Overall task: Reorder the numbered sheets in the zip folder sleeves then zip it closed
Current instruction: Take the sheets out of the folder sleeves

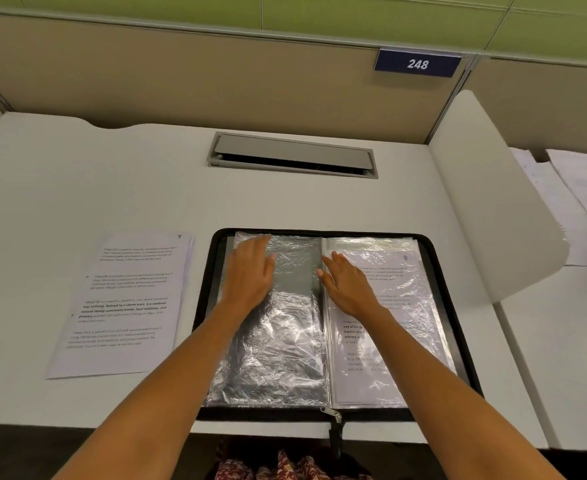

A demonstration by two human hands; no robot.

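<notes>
A black zip folder (437, 258) lies open on the white desk in front of me. Its left side shows crinkled clear sleeves (278, 355) with no sheet visible in them. My left hand (250, 271) rests flat on the upper part of those sleeves, fingers straight. On the right side a sleeve holds a printed sheet marked 2 (406, 289). My right hand (345, 284) lies flat on that sheet next to the spine, fingers extended. A loose stack of printed sheets (125, 303) lies on the desk left of the folder. The zip pull (335, 419) hangs at the folder's near edge.
A grey cable hatch (292, 155) is set into the desk behind the folder. A white divider panel (492, 209) rises at the right, with more papers (569, 195) beyond it. A blue plate reading 248 (417, 64) is on the back partition.
</notes>
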